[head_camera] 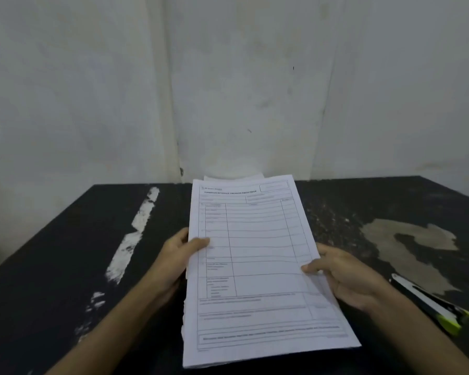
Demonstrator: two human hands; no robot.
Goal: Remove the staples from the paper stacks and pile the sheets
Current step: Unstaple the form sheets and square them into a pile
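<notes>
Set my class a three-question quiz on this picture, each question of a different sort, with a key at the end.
1. True or false: the left hand and the right hand both hold the paper stack.
2. Where is the black tool with the green end? A. On the stack. B. On the table, right of the stack. C. In the left hand.
3. Fill in: the hand nearer the tool is the ____ hand.
Key: 1 true; 2 B; 3 right.
</notes>
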